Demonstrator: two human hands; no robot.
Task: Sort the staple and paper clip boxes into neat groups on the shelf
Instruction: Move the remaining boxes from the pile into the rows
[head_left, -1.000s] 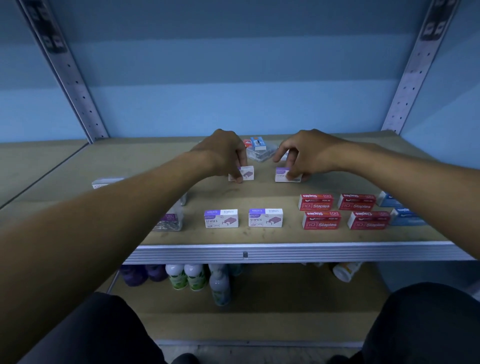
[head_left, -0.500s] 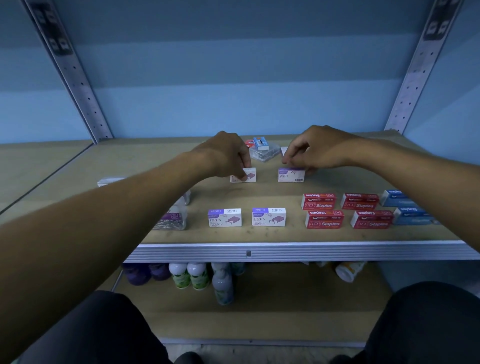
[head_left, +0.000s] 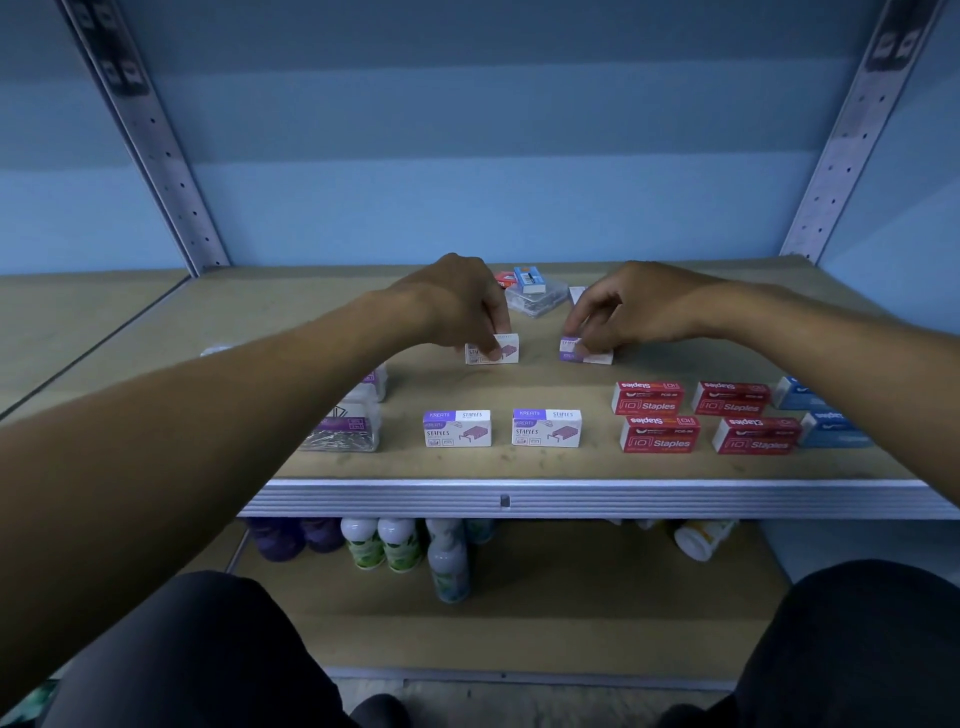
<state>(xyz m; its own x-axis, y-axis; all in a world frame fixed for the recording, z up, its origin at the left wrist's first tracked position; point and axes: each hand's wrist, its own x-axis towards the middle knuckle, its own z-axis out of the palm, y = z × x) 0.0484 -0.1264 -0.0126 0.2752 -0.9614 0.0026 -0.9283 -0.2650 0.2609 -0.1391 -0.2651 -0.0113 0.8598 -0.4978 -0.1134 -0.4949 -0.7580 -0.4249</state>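
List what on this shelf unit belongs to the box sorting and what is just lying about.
Job:
left hand, pinching a purple-and-white staple box
right hand, pinching another purple-and-white box
front purple-and-white pair
red staple boxes
blue boxes
clear paper clip boxes
back pile

Lying about:
bottles on the lower shelf

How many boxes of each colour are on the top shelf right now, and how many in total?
Purple and white staple boxes: 4, one held by the left hand, one by the right hand
Red staple boxes: 4 in front, plus a red one partly hidden at the back
Blue boxes: 3
Clear paper clip boxes: at least 3
Total: at least 15
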